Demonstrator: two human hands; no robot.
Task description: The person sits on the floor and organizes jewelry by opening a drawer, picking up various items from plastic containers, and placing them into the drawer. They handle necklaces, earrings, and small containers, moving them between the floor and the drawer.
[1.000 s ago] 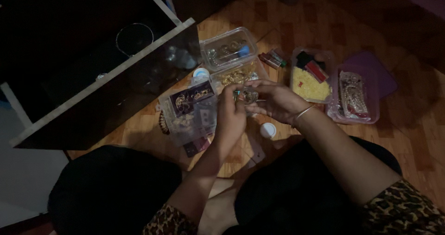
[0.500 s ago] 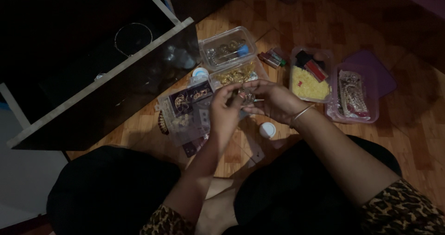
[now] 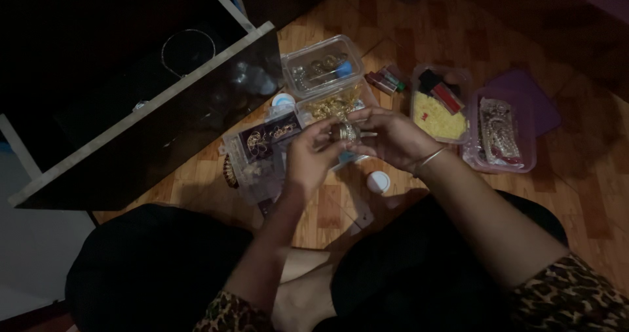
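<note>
Left hand (image 3: 308,156) raised over the floor, fingers curled narrow, tips pinching a small round gold-coloured ornament (image 3: 346,133). Right hand (image 3: 392,137) meeting it from the other side, fingers bent and closed on the same piece — held between both hands, above the near edge of a clear box of gold jewellery (image 3: 333,104). Thin bangle (image 3: 429,156) on the right wrist. Exact grip on the ornament hard to read in the dim light.

Just behind that box, a second clear box (image 3: 321,66) with rings and a blue-capped item inside. To the left, touching the left hand's side, a stack of clear packets (image 3: 262,150) with dark cards of jewellery. To the right, a tub of yellow beads (image 3: 438,104), then a tub with a beaded silver piece (image 3: 499,132) resting on a purple lid (image 3: 531,96). Small white cap (image 3: 378,182) on the wooden floor (image 3: 498,37) below the hands. Open dark drawer (image 3: 151,102) at the left.
</note>
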